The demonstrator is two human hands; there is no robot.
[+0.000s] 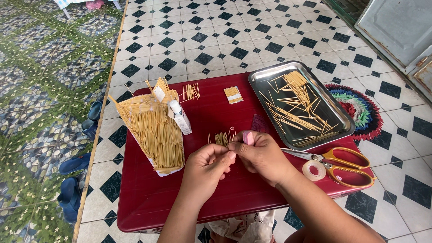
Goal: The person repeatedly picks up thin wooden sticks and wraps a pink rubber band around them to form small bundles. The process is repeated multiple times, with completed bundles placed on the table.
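What our hands cover, and what the frame cuts

Our right hand (263, 155) hides most of a pink thing (248, 137) at its fingertips; we cannot tell what it is. Where it meets the left hand (204, 168), we cannot see what the fingers pinch, and the sticks (221, 138) just beyond lose their lower ends behind them. Both forearms run off the bottom edge. The tape (314, 170) right of our right hand covers part of the scissors (337, 164).
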